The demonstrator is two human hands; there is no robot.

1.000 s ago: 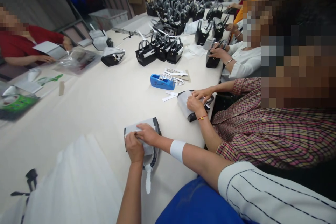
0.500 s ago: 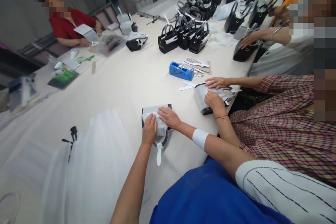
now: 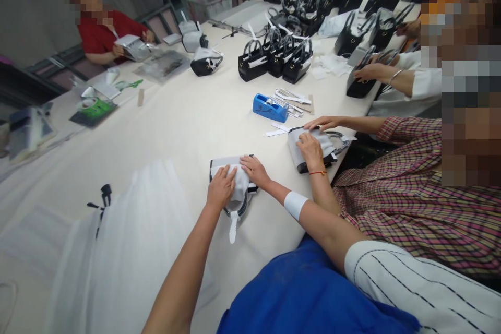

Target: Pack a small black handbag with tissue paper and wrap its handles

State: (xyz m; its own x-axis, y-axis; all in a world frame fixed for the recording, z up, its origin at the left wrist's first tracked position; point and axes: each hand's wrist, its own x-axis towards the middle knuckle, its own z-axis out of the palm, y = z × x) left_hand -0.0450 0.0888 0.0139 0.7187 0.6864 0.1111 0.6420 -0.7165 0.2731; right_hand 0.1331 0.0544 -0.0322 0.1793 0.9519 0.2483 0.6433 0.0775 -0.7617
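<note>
A small black handbag [image 3: 212, 168] lies flat on the table in front of me, its handles toward me. White wrapping paper [image 3: 238, 188] covers most of its upper side. My left hand [image 3: 222, 187] rests on the paper at the bag's left part, fingers stretched out. On the right part lies my right hand [image 3: 255, 171], also flat with its fingers extended. The bag's handle [image 3: 243, 207] sticks out below the paper, and a white strip [image 3: 234, 227] hangs from it. The bag's underside is hidden.
To my right a co-worker's hands [image 3: 312, 148] press on another wrapped bag [image 3: 299, 141]. A blue tape dispenser [image 3: 270, 108] stands ahead beside paper strips [image 3: 295, 102]. Black handbags [image 3: 254, 61] stand farther back. White sheets [image 3: 133, 240] lie at my left.
My hands have shifted slightly over the paper, the left one moving a little up and left. The bag stays in place. The person across in red has lifted a wrapped item.
</note>
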